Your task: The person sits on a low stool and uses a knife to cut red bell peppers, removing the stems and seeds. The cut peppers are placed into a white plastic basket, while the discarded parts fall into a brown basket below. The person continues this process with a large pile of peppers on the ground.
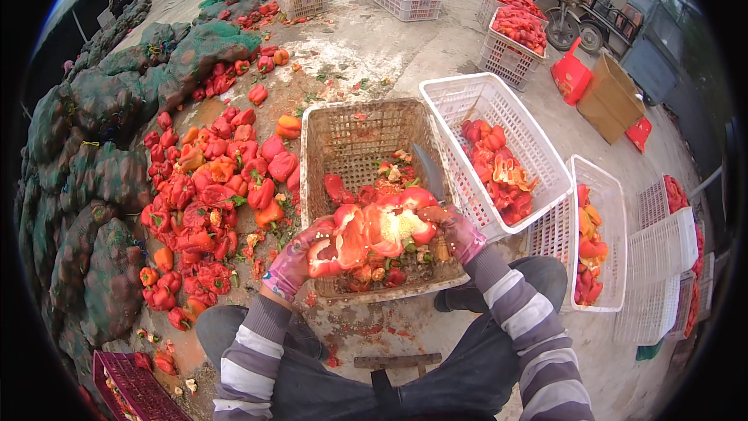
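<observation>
A red bell pepper (350, 237), split wide with its pale flesh showing, is spread between my two hands above a dirty plastic crate (374, 106). My left hand (298, 257), in a pink patterned glove, grips the pepper's left side. On the other side, my right hand (459, 231) grips the part around the seed core (403, 227). A curved knife blade (429, 172) rises from that same hand, and what looks like its wooden handle (442, 249) shows below. Cores, stems and red scraps (362, 275) lie inside the crate.
Whole red peppers (216, 187) are heaped left, beside green mesh sacks (111, 175). A white crate (497, 85) with cut peppers (497, 169) adjoins the dirty crate on the right. Another white crate (613, 234) stands farther right. A cardboard box (610, 99) and a three-wheeler (561, 23) stand beyond.
</observation>
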`<state>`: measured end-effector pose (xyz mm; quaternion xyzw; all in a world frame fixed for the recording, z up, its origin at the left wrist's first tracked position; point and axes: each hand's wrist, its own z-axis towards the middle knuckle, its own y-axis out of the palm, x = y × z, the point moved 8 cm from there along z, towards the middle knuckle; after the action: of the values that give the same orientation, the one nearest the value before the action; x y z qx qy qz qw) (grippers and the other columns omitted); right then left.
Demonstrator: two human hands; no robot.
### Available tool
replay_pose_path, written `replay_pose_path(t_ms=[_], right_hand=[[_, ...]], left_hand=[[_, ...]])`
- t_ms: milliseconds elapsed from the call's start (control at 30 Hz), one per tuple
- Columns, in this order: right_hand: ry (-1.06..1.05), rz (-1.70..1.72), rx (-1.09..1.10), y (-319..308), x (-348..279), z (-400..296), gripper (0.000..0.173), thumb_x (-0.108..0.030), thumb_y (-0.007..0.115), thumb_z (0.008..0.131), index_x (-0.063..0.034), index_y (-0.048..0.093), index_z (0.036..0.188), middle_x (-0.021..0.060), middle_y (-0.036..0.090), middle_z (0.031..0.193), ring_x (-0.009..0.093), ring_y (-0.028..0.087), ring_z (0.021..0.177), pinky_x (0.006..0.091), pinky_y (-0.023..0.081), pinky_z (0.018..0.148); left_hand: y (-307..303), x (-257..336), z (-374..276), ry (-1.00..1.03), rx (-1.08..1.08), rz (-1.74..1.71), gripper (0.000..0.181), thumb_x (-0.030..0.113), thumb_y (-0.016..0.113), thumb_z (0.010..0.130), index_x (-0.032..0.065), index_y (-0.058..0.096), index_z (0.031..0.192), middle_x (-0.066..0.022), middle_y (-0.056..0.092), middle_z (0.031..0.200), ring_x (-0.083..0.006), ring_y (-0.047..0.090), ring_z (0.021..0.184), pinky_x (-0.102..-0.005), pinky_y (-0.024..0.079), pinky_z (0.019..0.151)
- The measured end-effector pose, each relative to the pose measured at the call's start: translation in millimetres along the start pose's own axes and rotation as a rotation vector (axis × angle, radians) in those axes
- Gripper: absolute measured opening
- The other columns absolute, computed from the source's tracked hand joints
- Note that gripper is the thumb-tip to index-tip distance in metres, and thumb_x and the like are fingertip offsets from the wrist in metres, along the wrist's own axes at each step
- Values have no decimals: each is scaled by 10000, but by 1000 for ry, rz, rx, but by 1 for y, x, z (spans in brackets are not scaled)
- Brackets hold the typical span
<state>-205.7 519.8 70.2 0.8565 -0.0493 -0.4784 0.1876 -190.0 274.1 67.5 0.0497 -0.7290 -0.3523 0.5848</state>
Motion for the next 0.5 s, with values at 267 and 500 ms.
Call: replay_pose_path(t_ms=[267, 500], right_hand=[[-553, -346, 174, 19, -28, -15, 420, -285, 680, 721, 21, 571, 988, 64, 635, 844, 114, 550, 648, 237, 448, 573], [-617, -658, 366, 52, -27, -40, 455, -172, 729, 631, 10, 553, 1010, 119, 633, 847, 163, 609, 762, 290, 475, 713]], left_hand=[[58, -35, 9, -69, 103, -362, 552, 424, 569, 806, 92, 407, 1217, -106, 508, 1152, -310, 475, 1106, -480, 360, 970], [64, -55, 21, -93, 89, -377, 544, 447, 544, 822, 96, 405, 1215, -86, 507, 1135, -253, 516, 1031, -404, 428, 892]])
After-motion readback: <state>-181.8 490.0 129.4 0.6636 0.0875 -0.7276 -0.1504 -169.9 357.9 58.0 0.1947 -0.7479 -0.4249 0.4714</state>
